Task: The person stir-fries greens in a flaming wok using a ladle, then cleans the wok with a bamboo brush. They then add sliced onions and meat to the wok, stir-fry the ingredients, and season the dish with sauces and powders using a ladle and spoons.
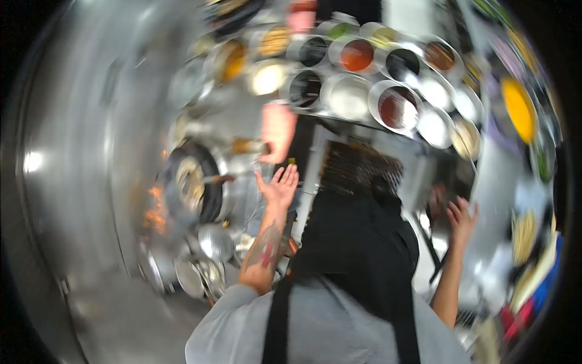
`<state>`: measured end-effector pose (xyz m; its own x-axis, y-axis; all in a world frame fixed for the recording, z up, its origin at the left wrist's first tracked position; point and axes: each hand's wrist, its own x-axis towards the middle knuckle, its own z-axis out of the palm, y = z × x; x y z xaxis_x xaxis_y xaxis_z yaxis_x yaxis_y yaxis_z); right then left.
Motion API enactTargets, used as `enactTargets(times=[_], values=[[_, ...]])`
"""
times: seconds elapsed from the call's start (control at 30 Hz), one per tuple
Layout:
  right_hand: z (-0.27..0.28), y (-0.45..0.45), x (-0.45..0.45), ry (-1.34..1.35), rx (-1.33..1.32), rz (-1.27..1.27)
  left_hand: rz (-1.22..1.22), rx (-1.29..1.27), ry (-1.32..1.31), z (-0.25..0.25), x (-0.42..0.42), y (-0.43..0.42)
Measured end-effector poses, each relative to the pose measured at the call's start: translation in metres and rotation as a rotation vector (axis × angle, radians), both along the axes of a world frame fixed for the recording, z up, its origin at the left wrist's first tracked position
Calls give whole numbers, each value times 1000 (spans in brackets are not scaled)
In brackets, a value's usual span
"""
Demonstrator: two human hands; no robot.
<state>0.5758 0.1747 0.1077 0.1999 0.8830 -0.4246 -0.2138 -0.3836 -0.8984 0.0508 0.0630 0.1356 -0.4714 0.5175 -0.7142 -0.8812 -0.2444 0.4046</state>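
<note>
My left hand (279, 189) is held out palm up with its fingers spread, and nothing lies in it. To its left is a dark round pan (211, 191) with pale food (190, 181) inside and a brown handle-like piece (223, 179) across its edge. Just beyond my fingertips is a blurred pink shape (279, 128) whose kind I cannot make out. My right hand (462, 217) hangs in the air on the far side of my black apron (364, 242), fingers apart and holding nothing I can see. It is nearest the steel counter's side.
Orange flames (155, 209) burn left of the pan. Strainers and metal bowls (215, 242) sit nearer me. Several round containers of sauces and powders (348, 96) line the far side. A dark grate (357, 167) lies on the floor. Pale noodle-like strands (524, 236) are at right.
</note>
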Motion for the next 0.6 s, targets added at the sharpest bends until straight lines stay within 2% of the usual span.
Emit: enactTargets(times=[0.03, 0.07, 0.13, 0.17, 0.23, 0.3, 0.37, 0.43, 0.5, 0.57, 0.6], values=[[2, 14, 10, 27, 3, -10, 202, 30, 28, 2, -13, -4], [6, 22, 14, 21, -28, -47, 287, 103, 57, 4, -28, -11], [19, 29, 7, -51, -50, -85, 352, 259, 87, 13, -57, -16], [27, 26, -1, -87, -59, -14, 374, 328, 109, 19, -69, -16], [38, 21, -16, -154, -63, 111, 634, 221, 50, 34, -104, -3], [31, 14, -21, -234, -75, 253, 558, -105, 535, 18, -142, -18], [14, -1, -17, -308, -99, 381, 613, -36, 582, 41, -139, -29], [7, -6, -21, -319, -74, 443, 597, 76, 655, 39, -127, -43], [9, -26, -30, -484, -154, 583, 399, 131, 810, 52, -97, -64], [23, -38, -41, -539, -166, 627, 287, 361, 554, 73, -74, -86], [26, -41, -48, -574, -173, 668, 348, 327, 399, 56, -77, -98]])
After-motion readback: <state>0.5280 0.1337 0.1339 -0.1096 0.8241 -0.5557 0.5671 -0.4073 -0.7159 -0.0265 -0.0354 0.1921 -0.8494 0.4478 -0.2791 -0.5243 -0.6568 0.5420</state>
